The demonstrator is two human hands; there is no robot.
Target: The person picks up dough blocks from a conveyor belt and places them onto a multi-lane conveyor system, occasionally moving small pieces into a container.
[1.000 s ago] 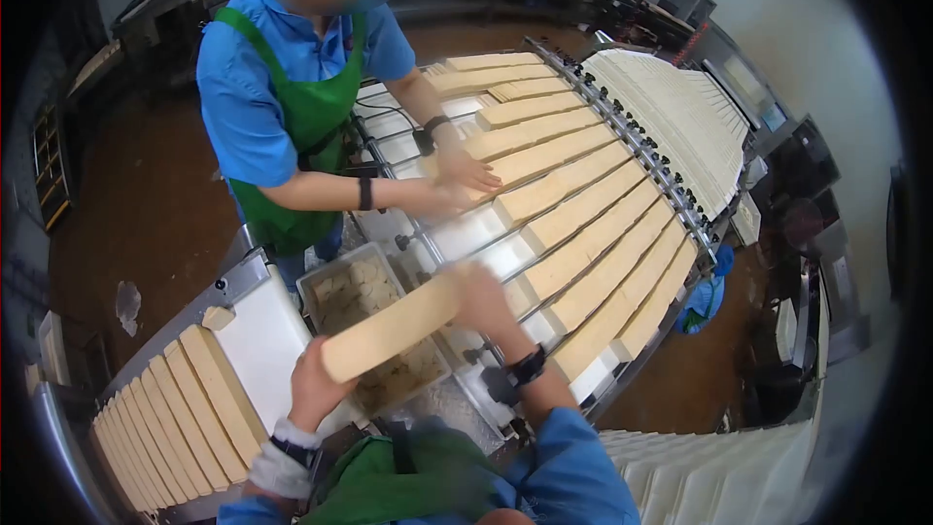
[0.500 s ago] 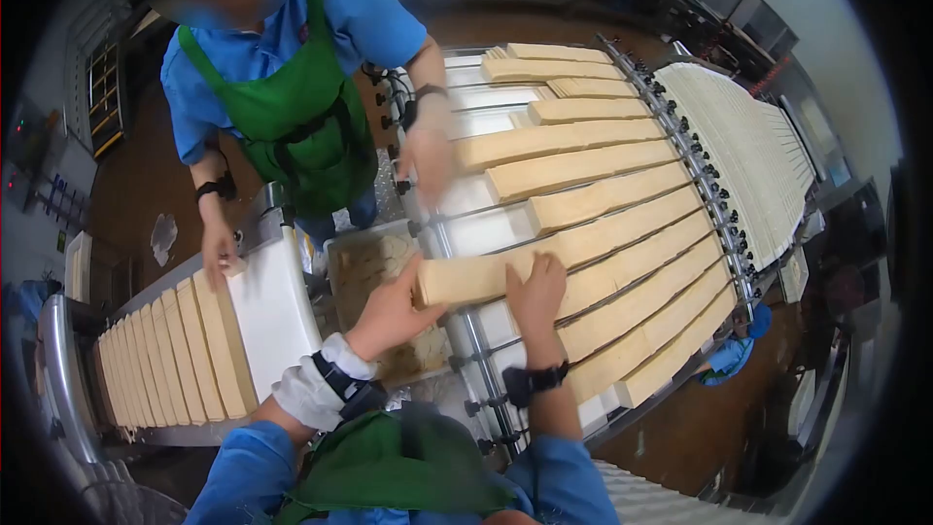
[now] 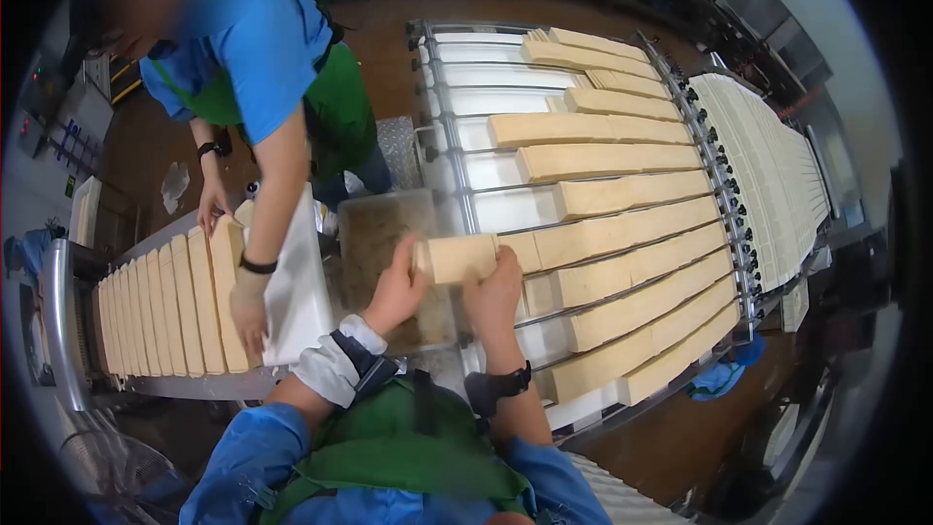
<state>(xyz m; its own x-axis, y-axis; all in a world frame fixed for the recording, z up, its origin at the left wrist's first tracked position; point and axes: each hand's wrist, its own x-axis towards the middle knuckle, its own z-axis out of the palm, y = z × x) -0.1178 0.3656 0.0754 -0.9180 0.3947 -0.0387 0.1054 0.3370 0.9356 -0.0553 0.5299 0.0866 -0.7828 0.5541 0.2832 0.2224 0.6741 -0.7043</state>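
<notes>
Between my two hands a short stack of pale yellow sheets [image 3: 457,260] is held near the white conveyor's edge, partly above a bin. My left hand [image 3: 397,284] grips its left end, and my right hand [image 3: 494,299] grips its right end. Just right of the held stack, another short stack [image 3: 519,252] lies in line with a long row of stacked sheets [image 3: 622,233]. More long rows [image 3: 612,163] lie side by side on the conveyor, separated by thin metal rails.
A plastic bin [image 3: 389,206] with scraps stands left of the conveyor. At the left, a co-worker [image 3: 262,58] leans over a second conveyor [image 3: 301,301] carrying upright slabs [image 3: 172,311]. A roller frame [image 3: 724,180] crosses the right side.
The held piece is now a shorter section, apart from the sheets to its right. My right hand has moved left. The co-worker has turned to the left conveyor, both hands now at its slabs.
</notes>
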